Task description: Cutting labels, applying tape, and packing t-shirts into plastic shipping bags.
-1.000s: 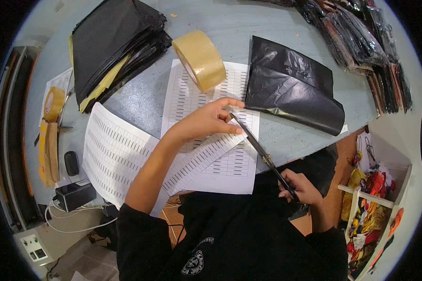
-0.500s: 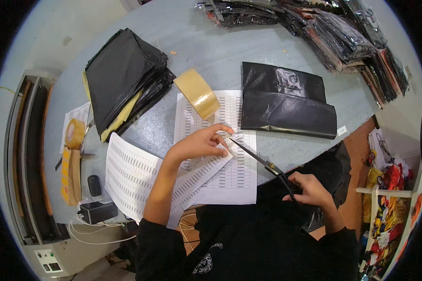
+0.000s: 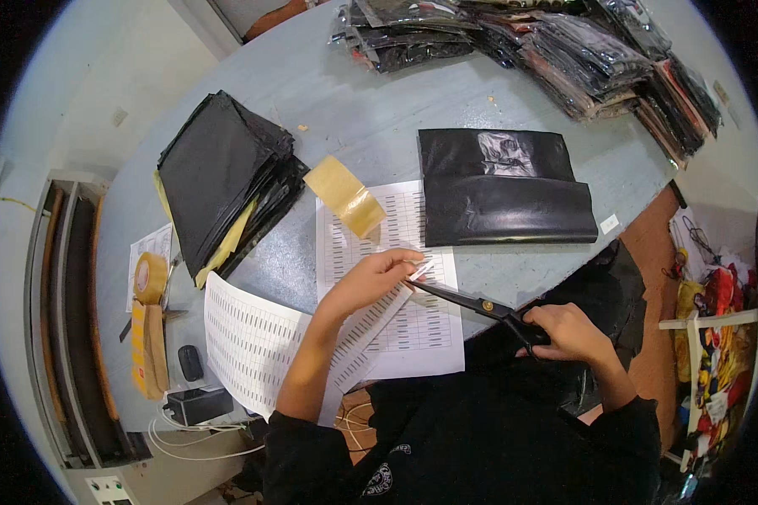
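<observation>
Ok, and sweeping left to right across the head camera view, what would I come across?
Small tan tape roll, small black rounded object, curled printed sheet, left hand, black-handled scissors, right hand, white shelf unit with colourful bundles.

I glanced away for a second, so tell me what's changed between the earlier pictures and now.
The scissors in the right hand have swung to a flatter slant, and a small white slip now shows at the left hand, beyond the paper strip. The view has shifted. Both hands keep their holds; the packing tape roll on the printed sheet and folded black plastic stay put.
</observation>
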Motion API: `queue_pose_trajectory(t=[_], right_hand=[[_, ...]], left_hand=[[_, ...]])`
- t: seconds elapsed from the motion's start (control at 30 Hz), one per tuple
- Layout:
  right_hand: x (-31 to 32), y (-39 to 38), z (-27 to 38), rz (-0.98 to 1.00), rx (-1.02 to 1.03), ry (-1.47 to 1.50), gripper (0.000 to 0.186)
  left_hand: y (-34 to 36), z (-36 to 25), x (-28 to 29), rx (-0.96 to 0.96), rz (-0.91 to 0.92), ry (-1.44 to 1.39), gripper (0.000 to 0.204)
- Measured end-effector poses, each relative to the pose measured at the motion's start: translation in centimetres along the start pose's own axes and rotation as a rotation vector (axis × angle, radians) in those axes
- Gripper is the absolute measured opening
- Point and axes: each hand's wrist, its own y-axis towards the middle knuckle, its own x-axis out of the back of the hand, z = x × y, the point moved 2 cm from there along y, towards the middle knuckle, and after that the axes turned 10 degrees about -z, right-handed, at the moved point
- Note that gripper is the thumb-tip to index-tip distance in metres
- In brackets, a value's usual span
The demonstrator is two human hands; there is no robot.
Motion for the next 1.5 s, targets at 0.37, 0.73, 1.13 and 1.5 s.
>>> queue_pose_trajectory(t=[0.37,0.73,1.13,1.5], right_hand=[[0.1,0.1,0.0,0.031,-0.052,0.077,0.039],[-0.6,3.2,3.1,0.006,-0.003,0.233,0.031],[-8.0,11.1,8.5,-0.092,0.343,0.089,0.029],[-9.2,10.7,9.4,-0.246,0.181,0.042,0.033]], left_hand=[[-0.6,-3.5,-1.5,-0.217,-0.341,0.113,0.027],[-2.4,-8.8,0.2,-0.511,-0.501,0.193,0.020],[-5.9,-11.9,0.3,-0.545,-0.664,0.107,0.018],[-8.0,-6.7,-2.1,-0.214,-0.715,-0.515,0.013]])
